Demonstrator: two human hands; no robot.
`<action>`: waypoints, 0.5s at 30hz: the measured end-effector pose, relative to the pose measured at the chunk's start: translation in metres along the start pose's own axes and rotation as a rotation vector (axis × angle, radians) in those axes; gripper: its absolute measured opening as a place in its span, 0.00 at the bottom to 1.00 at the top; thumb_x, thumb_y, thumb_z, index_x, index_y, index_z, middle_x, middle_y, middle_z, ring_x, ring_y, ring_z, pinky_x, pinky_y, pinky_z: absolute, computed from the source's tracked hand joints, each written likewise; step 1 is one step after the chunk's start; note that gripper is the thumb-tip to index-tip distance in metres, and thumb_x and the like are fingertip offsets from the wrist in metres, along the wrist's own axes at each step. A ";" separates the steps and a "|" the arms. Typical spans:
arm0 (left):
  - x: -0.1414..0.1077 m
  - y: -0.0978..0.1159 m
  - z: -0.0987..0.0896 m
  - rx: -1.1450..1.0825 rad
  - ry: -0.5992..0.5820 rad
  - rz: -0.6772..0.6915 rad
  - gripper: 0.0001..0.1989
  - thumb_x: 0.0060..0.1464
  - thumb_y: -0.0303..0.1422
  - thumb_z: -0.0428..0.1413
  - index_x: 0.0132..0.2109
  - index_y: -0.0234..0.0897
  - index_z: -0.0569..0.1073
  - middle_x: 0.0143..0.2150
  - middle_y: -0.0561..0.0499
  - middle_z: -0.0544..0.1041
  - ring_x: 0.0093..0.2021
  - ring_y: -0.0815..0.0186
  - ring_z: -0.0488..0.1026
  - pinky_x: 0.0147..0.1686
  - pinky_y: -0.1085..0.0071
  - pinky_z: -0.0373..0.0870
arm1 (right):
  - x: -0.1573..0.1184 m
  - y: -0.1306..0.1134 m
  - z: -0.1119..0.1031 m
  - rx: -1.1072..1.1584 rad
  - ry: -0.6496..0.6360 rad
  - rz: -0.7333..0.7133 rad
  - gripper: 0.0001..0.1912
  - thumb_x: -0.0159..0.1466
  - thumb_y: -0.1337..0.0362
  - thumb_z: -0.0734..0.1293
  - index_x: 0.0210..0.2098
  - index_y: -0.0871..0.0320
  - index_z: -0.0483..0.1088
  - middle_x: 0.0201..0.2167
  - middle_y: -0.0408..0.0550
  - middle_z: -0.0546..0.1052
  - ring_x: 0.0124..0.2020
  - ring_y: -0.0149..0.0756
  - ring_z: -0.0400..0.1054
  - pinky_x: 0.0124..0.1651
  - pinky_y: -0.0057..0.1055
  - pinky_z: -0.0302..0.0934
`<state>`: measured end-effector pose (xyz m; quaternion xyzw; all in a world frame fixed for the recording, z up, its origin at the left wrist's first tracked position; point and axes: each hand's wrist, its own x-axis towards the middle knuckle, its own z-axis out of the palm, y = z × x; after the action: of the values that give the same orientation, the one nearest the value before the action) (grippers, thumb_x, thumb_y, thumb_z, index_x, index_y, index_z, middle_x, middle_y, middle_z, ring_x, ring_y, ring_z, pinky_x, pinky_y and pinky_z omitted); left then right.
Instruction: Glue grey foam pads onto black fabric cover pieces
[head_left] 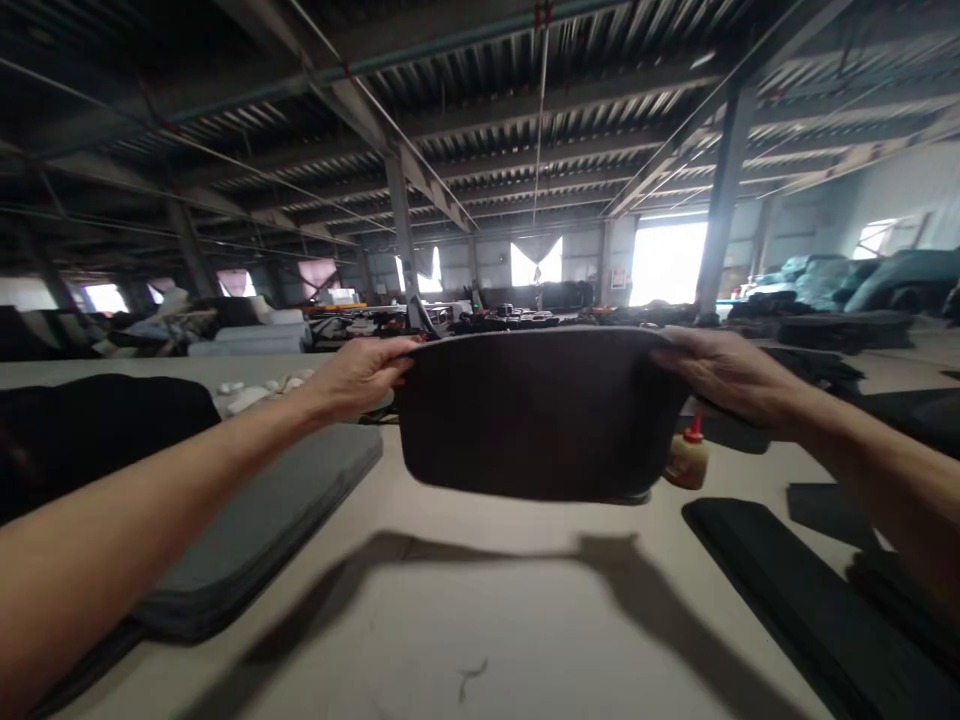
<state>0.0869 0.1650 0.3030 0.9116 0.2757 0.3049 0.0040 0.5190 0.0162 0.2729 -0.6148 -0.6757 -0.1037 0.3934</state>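
Note:
A dark panel with rounded corners [532, 415] hangs in the air above the pale table [450, 620]. My left hand [367, 372] pinches its upper left corner, thumb on top. At the upper right corner my right hand [724, 370] grips it, with some fingertips hidden behind the edge. The panel is held up roughly facing me, and its shadow falls on the tabletop below. Behind its lower right edge stands a squeeze bottle with a red nozzle [688, 458], partly covered by the panel.
A stack of dark grey panels [277, 510] lies on the left under my forearm, beside a black piece [105, 430]. Long dark strips [810, 590] lie on the right. Small white pieces [259, 390] sit behind the stack. Farther back are rolls [251, 335] and a column [724, 200].

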 end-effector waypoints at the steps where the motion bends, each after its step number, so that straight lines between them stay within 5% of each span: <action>1: 0.016 -0.005 0.001 0.040 0.067 0.031 0.17 0.64 0.39 0.48 0.50 0.36 0.76 0.39 0.51 0.77 0.39 0.62 0.74 0.48 0.62 0.73 | 0.010 0.003 0.001 -0.100 0.065 -0.006 0.25 0.68 0.43 0.58 0.45 0.54 0.76 0.35 0.51 0.78 0.37 0.50 0.73 0.44 0.48 0.69; 4: 0.053 -0.025 0.021 0.103 0.208 0.076 0.19 0.66 0.35 0.45 0.59 0.37 0.72 0.53 0.48 0.75 0.55 0.59 0.71 0.61 0.58 0.64 | 0.025 0.017 0.013 -0.285 0.239 -0.041 0.25 0.72 0.49 0.51 0.59 0.52 0.69 0.46 0.54 0.76 0.49 0.58 0.70 0.53 0.56 0.63; 7: 0.067 -0.057 0.076 0.134 0.168 0.062 0.20 0.67 0.32 0.44 0.60 0.38 0.71 0.60 0.47 0.73 0.61 0.58 0.68 0.64 0.59 0.62 | 0.019 0.049 0.046 -0.363 0.241 -0.141 0.24 0.73 0.57 0.51 0.64 0.51 0.64 0.59 0.53 0.71 0.57 0.58 0.67 0.58 0.53 0.62; 12: 0.045 -0.107 0.199 0.157 -0.078 -0.006 0.18 0.62 0.27 0.48 0.53 0.41 0.78 0.53 0.49 0.79 0.54 0.59 0.76 0.57 0.64 0.71 | -0.028 0.123 0.131 -0.440 -0.119 -0.199 0.25 0.65 0.75 0.56 0.57 0.58 0.72 0.56 0.56 0.75 0.56 0.51 0.70 0.58 0.47 0.66; 15: 0.024 -0.120 0.241 0.138 -0.168 -0.001 0.19 0.62 0.25 0.48 0.53 0.43 0.78 0.54 0.51 0.78 0.55 0.62 0.75 0.58 0.67 0.70 | -0.054 0.151 0.167 -0.465 -0.286 -0.146 0.30 0.63 0.79 0.54 0.59 0.57 0.72 0.58 0.55 0.74 0.56 0.47 0.71 0.57 0.43 0.67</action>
<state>0.1776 0.3182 0.0988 0.9319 0.2952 0.2079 -0.0353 0.5857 0.1132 0.0735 -0.6467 -0.7248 -0.1963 0.1341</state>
